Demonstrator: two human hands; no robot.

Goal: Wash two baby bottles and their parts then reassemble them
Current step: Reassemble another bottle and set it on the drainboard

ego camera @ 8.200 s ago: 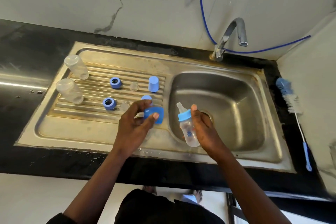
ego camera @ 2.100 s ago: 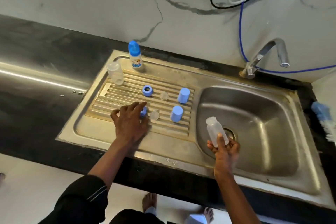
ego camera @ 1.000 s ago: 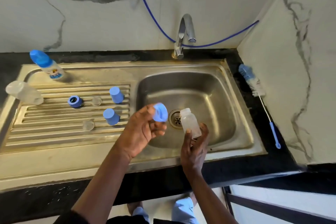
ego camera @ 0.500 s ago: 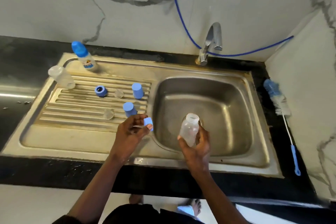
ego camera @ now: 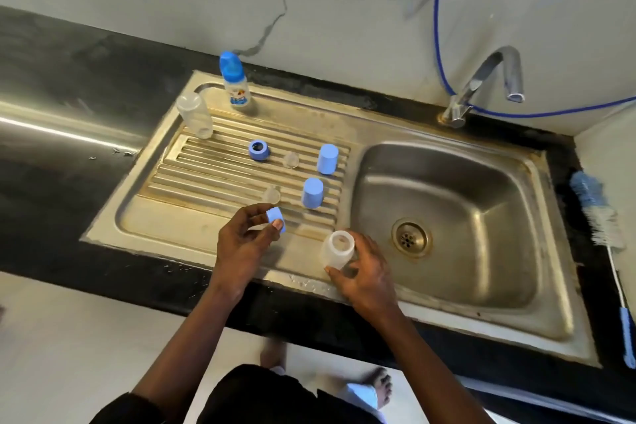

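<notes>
Here, blue ring (ego camera: 276, 217) pinched in left hand (ego camera: 242, 246); open bottle (ego camera: 336, 249) in right hand (ego camera: 365, 274)

The capped bottle (ego camera: 235, 84) stands behind the open bottle (ego camera: 194, 116) on the drainboard (ego camera: 192, 220), left of the basin (ego camera: 481, 272).

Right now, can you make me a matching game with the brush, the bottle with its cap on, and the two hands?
Things:
1. bottle brush
2. capped bottle
3. left hand
4. right hand

Places or states:
a. pinches a blue ring
b. stands at the back of the drainboard
c. grips an open clear bottle
d. lies on the counter, right of the sink

Pairs: 1-d, 2-b, 3-a, 4-c.
</notes>
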